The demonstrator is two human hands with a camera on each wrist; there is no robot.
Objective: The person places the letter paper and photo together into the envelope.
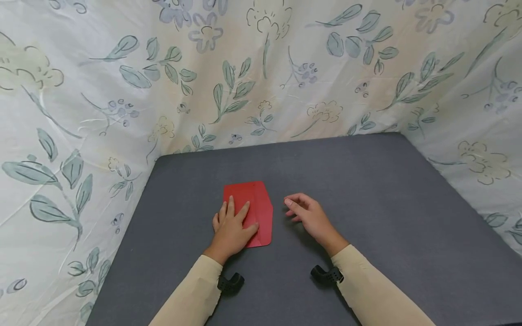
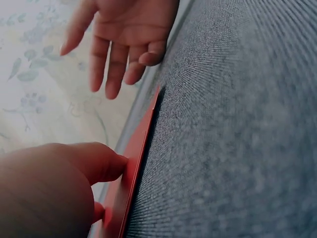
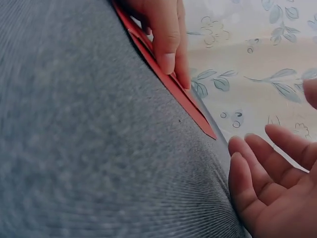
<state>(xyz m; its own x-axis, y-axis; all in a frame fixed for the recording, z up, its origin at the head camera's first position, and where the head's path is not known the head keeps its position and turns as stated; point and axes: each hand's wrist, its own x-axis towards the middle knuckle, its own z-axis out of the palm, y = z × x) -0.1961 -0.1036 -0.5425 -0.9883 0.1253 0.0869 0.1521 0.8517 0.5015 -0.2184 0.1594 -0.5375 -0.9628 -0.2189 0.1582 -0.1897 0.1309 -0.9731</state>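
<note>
A red paper envelope (image 1: pixel 263 213) lies flat on the dark grey tabletop, its flap side toward the right. My left hand (image 1: pixel 231 231) rests on its left part with the fingers spread and the thumb near the flap's fold. In the left wrist view, the thumb touches the red envelope (image 2: pixel 130 173) near its edge. To the right of the envelope, my right hand (image 1: pixel 309 216) hovers apart from it, fingers loosely bent and holding nothing. In the right wrist view, the right hand's fingers (image 3: pixel 267 168) curve loosely beside the envelope's tip.
A dark grey cloth-covered table (image 1: pixel 387 217) spreads around the envelope. Behind it and at both sides hangs a pale curtain (image 1: pixel 285 90) with leaves and flowers. Black wrist mounts (image 1: pixel 231 284) sit at both cuffs, close above the table.
</note>
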